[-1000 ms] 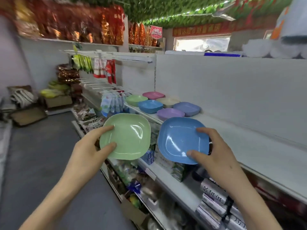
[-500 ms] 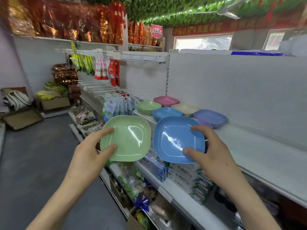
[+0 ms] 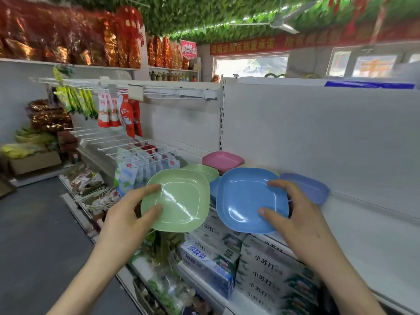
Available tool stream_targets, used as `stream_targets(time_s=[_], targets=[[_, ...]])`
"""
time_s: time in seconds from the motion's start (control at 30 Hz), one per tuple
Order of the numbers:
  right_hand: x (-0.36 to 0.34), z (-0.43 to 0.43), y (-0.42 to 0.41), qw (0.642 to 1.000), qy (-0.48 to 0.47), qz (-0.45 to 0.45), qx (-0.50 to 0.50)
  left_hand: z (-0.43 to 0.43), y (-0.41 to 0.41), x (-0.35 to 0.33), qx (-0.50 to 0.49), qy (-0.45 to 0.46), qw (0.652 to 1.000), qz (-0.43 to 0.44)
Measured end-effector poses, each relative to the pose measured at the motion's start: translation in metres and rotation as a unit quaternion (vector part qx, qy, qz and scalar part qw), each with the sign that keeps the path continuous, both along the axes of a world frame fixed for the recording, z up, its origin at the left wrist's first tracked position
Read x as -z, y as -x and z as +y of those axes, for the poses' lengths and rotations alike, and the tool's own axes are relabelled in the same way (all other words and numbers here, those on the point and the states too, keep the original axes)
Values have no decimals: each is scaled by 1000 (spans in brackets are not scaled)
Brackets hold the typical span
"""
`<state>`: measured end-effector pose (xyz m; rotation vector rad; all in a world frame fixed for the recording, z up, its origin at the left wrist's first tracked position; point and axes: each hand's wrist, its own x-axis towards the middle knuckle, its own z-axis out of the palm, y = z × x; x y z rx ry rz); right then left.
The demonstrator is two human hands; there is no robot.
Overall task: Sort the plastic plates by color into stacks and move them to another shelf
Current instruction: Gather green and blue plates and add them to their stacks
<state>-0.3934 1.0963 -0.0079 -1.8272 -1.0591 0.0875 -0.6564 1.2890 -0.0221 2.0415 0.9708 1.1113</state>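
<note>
Head view, nearest: two bare forearms rise from the bottom edge, hands well apart, each gripping one plate.
Left hand [image 3: 127, 221]: clamped on the left edge of the green plate [image 3: 179, 201], thumb on the hollow face, forefinger along the upper rim; other fingers hidden behind.
Right hand [image 3: 297, 221]: clamped on the right edge of the blue plate [image 3: 247, 198], thumb on the face, forefinger at the upper rim.
Green plate, facing: held in the air before the shelf edge, tipped up, hollow face toward the camera; a rounded square with no clear long axis.
Blue plate, facing: the same, hollow face toward the camera, leaning slightly left.
Between plates: rims just beside each other; touching or not, I cannot tell.
Below: printed cartons [image 3: 268, 273] on a lower shelf.
White shelf [image 3: 375, 223]: behind the held plates, running right.
On it: second green plate [image 3: 204, 171], sliver of shelved blue plates [image 3: 213, 186], purple plate [image 3: 311, 187], pink plate [image 3: 221, 160] farthest back; all lying flat, hollow up.
Far left: hanging packets [image 3: 113, 112] on wire hooks.
</note>
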Motion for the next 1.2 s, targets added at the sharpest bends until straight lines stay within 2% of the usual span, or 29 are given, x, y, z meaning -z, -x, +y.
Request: stream_targets(time_s=[0.3,0.63,0.93,1.2], targets=[[1,43,9,990,11,-1,140,114,-53,-3,122,-4,993,7],[11,85,51,962,18,-7,273,206,-70,2,239,17,971,20],[3,122,43,952,75,-15,295,238,-77,5,270,34,962,16],[9,134,22,937,185,-26,296,251,-85,4,277,42,960,-1]])
